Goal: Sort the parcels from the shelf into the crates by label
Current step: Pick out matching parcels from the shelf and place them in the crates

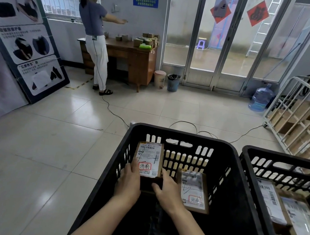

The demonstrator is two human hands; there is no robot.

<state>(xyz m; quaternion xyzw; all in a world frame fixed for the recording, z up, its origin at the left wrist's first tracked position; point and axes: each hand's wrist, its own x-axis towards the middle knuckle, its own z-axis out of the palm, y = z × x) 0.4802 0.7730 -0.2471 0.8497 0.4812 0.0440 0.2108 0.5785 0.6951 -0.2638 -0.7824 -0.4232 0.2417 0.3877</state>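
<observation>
both hands reach into the black crate (184, 134) from its near edge. the left hand (129, 182) grasps the parcel (148, 158) at its near left corner, thumb on the white label. the right hand (168, 193) grasps its near right corner, fingers along the side and thumb at the near edge. the parcel sits toward the crate's far left corner, label up, with a red-boxed handwritten mark. a second parcel (194, 190) lies just beside it, near the crate's right wall, with the same kind of mark. the right crate (282, 156) stands just beside the first and holds more parcels (302, 221), labels up. cables (188, 124) loop on the tiled floor beyond. a white rack (296, 123) of cardboard boxes stands at right, a water jug (261, 98) near its far end. by the far wall are two bins (173, 82), a wooden desk (136, 58) with small boxes on it, and a person (96, 32) standing at the desk.
</observation>
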